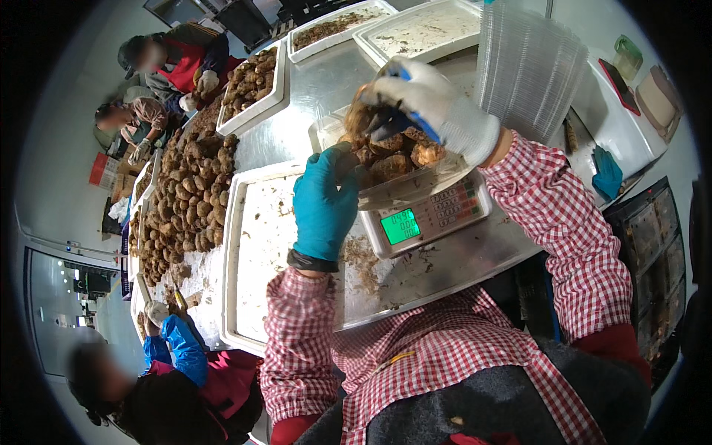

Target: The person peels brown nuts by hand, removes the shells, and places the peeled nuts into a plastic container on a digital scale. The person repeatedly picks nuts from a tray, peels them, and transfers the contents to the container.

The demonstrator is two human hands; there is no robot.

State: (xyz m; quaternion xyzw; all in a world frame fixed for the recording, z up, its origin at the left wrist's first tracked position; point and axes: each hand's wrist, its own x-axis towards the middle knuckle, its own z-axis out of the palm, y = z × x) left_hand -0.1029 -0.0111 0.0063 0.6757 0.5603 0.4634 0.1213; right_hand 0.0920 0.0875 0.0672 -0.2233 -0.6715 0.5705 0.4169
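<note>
My left hand [326, 199], in a teal glove, has its fingers curled round a brown taro root [347, 162] at the near left of a clear plastic tray [415, 191]. My right hand [434, 104], in a white glove with blue on the palm side, grips another taro [359, 117] above the tray's far left side. That taro is slightly smeared by motion, and the fingertips are partly hidden. Several taro roots [389, 167] lie in the tray. It rests on a white weighing scale [445, 211] with a lit green display.
A white tray [237, 245] with dirt scraps stands at left, beside a big taro heap [189, 193]. Stacked clear trays [526, 74] rise at far right, near a teal glove [608, 174]. Three people work along the left, one nearby [185, 348]. Another white tray [423, 30] lies behind.
</note>
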